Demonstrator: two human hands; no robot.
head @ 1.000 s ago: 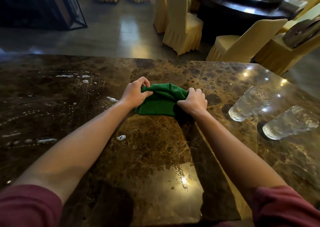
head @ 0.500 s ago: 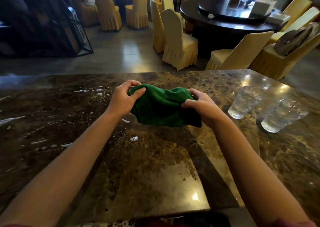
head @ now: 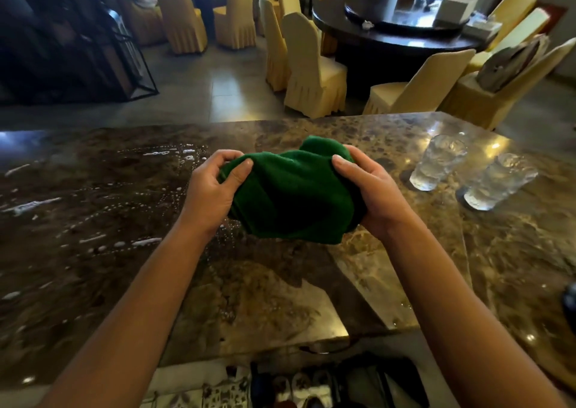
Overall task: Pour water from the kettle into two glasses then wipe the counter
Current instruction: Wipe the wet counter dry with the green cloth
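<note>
A bunched green cloth (head: 293, 198) hangs above the brown marble counter (head: 249, 298), held by both hands. My left hand (head: 213, 189) grips its left end and my right hand (head: 371, 189) grips its right end. Two clear textured glasses holding water stand on the counter to the right, one (head: 436, 162) nearer the cloth and one (head: 498, 181) further right. Water drops and streaks (head: 93, 217) lie on the counter's left part. No kettle can be made out for sure.
A dark rounded object (head: 570, 301) shows at the counter's right edge. Beyond the counter stand yellow-covered chairs (head: 311, 70) and a dark round table (head: 399, 30). Below the near edge are shoes and bags (head: 311, 386) on the floor.
The cloth has been lifted off the counter and raised toward me, both hands still gripping it. The camera has tilted up, showing more of the room.
</note>
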